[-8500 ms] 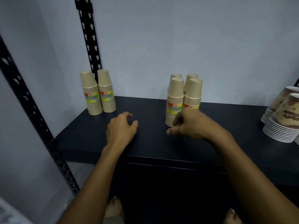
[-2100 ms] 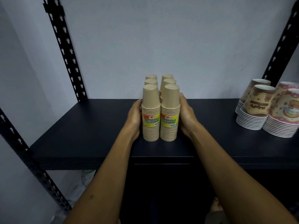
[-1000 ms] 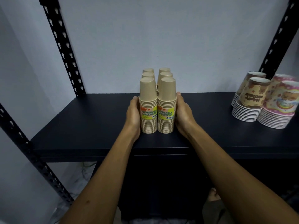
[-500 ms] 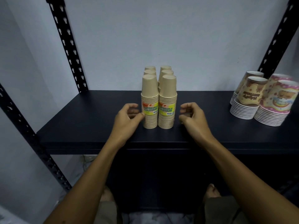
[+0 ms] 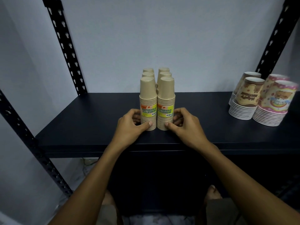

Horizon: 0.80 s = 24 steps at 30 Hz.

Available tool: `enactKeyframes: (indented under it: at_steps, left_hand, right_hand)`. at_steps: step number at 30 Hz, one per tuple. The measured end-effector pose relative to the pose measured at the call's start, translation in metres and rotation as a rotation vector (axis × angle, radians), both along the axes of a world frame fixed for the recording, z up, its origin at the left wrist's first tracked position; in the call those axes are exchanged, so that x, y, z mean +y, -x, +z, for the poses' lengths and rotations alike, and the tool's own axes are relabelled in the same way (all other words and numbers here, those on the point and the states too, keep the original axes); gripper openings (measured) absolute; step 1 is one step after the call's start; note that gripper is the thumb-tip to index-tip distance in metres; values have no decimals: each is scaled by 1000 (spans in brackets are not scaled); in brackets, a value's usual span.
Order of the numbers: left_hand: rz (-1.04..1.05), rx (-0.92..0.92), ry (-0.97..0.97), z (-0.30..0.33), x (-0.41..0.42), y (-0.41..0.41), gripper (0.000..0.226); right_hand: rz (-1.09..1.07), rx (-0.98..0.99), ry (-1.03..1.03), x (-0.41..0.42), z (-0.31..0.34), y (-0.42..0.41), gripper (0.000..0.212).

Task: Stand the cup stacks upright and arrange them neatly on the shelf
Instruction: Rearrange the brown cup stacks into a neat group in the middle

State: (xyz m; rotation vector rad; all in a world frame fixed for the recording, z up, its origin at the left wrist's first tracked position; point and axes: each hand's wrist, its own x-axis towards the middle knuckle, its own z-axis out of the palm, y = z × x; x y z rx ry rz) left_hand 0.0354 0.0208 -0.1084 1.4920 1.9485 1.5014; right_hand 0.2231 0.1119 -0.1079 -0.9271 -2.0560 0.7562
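Six kraft paper cup stacks (image 5: 157,101) stand upright, rims down, in two tight columns of three on the black shelf (image 5: 90,120), running straight back from the hands toward the wall (image 5: 178,38). The left hand (image 5: 129,125) curls round the base of the front left stack (image 5: 148,104), thumb across the front of the lowest rims and fingers tucked along its outer side; the right hand (image 5: 183,125) mirrors it on the front right stack (image 5: 165,104), thumb tip on the front, fingers bent at the outer side. Both grips sit low on the stacks, likely because pushing near the base slides a tall nested stack without tipping it. The two front stacks touch each other between the thumbs, labels (image 5: 149,111) facing out (yellow "disposable tableware" bands, roughly level). This looks like a final squaring-up of the front row, so the task seems nearly done for this group. Well off to the right of the right hand sit printed cup stacks (image 5: 259,101), leaning rather than plumb; those may still need straightening. The slotted black uprights (image 5: 65,46) frame the shelf far left and far right of both hands.
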Motion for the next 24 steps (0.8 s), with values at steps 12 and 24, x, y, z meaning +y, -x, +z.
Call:
enactKeyframes:
  at_steps: [12, 24]
  left_hand:
    - [-23, -27, 5, 2, -1, 0, 44]
    - [-31, -27, 6, 2, -2, 1, 42]
  right_hand:
    - [-4, -50, -32, 0, -1, 3, 44]
    - [20, -106, -73, -5, 0, 2, 47]
